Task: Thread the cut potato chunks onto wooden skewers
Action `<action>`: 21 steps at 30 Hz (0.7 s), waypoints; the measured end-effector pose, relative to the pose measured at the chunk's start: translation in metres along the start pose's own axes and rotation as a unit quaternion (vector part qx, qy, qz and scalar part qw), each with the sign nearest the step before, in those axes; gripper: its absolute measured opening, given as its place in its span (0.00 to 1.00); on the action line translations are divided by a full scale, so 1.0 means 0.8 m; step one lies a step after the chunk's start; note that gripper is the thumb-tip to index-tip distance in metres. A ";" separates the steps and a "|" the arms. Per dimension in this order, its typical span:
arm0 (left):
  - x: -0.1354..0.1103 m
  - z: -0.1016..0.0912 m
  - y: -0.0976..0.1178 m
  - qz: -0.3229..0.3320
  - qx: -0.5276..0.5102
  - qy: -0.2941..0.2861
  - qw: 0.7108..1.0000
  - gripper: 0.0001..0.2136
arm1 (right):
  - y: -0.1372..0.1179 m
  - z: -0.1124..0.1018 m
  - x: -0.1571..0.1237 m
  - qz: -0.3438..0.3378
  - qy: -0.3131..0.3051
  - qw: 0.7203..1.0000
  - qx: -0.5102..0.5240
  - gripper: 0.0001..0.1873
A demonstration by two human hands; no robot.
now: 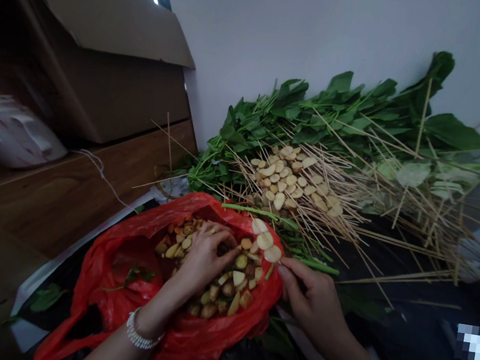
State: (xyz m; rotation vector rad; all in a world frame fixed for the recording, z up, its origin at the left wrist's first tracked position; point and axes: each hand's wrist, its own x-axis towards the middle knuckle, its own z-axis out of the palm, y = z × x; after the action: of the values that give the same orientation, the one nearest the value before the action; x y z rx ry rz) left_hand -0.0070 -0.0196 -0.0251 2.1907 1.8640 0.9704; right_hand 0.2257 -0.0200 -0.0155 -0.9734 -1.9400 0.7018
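My right hand (pixel 310 296) pinches a thin skewer at the right rim of a red plastic bag (pixel 115 257). Three pale potato slices (pixel 264 240) are threaded on that skewer, above the bag's edge. Inside the bag, my left hand (pixel 206 253) reaches down onto a heap of cut potato pieces (pixel 238 278); its thumb stands apart from the curled fingers, and some fingertips are hidden. A beaded bracelet (pixel 140 333) circles my left wrist. Behind the bag, a pile of potato-slice skewers (pixel 285 178) lies on many bare sticks (pixel 347 190).
Leafy green stalks (pixel 322 114) lie along the white wall (pixel 290 25). Pale leaves (pixel 412 175) on skewers lie at the right. A large cardboard box (pixel 102 75) stands at the left, with a white plastic bag (pixel 13 131) near it. Black plastic sheeting (pixel 418 315) spreads at the right.
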 end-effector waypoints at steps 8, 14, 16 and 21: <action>-0.002 0.001 0.000 0.009 -0.001 -0.025 1.000 0.06 | 0.002 0.001 -0.001 0.011 -0.011 1.000 0.009 0.13; 0.001 -0.003 0.000 -0.045 -0.139 0.055 0.988 0.06 | 0.002 0.001 -0.001 0.007 -0.001 1.000 0.008 0.13; 0.004 -0.005 0.001 -0.088 -0.238 0.091 0.963 0.06 | 0.002 0.000 -0.001 0.011 -0.005 1.000 0.006 0.13; 0.008 -0.012 0.003 -0.205 -0.532 0.074 0.818 0.14 | 0.000 0.002 -0.004 0.012 -0.041 0.999 0.023 0.13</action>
State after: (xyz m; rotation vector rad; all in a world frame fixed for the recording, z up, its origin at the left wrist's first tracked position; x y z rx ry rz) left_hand -0.0102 -0.0175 -0.0140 1.0218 1.1965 1.5590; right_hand 0.2251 -0.0234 -0.0178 -0.9537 -1.9777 0.8086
